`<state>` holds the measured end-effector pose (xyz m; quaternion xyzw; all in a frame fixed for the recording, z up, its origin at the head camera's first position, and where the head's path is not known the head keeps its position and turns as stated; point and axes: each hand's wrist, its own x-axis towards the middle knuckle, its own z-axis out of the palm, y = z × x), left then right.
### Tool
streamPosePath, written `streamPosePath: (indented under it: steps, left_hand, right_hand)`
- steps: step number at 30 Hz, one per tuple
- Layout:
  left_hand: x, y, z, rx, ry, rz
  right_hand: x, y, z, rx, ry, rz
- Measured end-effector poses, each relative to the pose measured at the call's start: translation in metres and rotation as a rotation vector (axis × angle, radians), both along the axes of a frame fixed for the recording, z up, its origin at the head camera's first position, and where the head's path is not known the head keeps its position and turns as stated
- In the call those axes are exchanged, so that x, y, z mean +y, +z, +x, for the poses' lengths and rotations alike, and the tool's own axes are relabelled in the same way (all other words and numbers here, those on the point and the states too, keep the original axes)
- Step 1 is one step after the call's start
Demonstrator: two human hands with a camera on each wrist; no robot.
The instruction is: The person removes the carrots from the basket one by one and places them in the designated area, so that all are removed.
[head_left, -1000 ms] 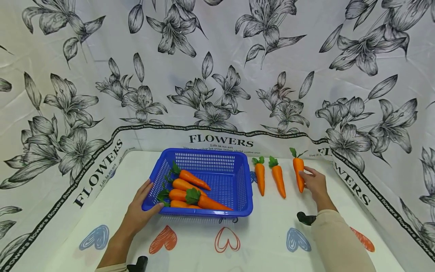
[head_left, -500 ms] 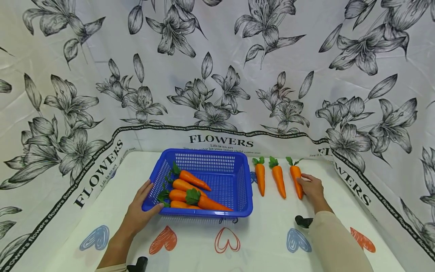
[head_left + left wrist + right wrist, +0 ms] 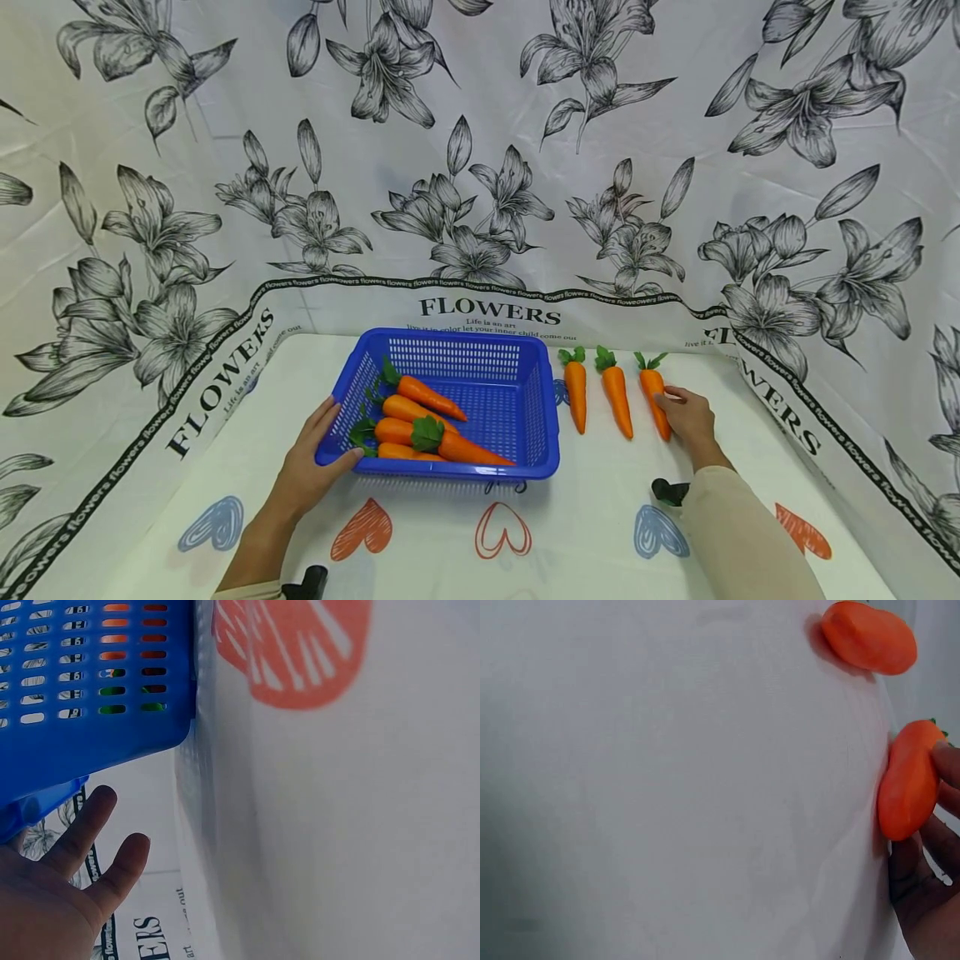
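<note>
The blue plastic basket (image 3: 543,400) stands on the table with several orange carrots (image 3: 472,450) with green leaves heaped at its left. My left hand (image 3: 303,471) holds the basket's front left corner, thumb over the rim and fingers along the outer side. In the left wrist view two fingers (image 3: 124,866) of it stretch out below the basket wall. At the right, my right hand (image 3: 690,421) grips a carrot (image 3: 651,385) between thumb and fingers as it lies on the table. The right wrist view shows this carrot (image 3: 907,784) against the cloth, its leaves mostly hidden.
Two more carrots, one (image 3: 576,392) near the basket and one (image 3: 617,396) in the middle, lie side by side between basket and right hand. A white cloth with printed hearts (image 3: 502,529) covers the table. Flower-printed curtains (image 3: 472,208) rise at the back and sides.
The right hand has brought its carrot slightly left and nearer, down beside the other two carrots. In the last half second it has barely moved. Left hand and basket stay in place.
</note>
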<state>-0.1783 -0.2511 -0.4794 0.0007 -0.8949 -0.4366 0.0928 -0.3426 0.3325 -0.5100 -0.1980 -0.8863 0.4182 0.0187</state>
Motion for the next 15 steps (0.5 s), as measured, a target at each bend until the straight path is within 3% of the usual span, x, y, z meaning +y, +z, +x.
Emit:
streamPosePath:
  steps: [15]
  left_hand:
    - [-0.0006,-0.0005,0.0006,0.003,-0.001,0.002]
  right_hand:
    - [0.003,0.0066,0.0046,-0.031,-0.006,-0.047]
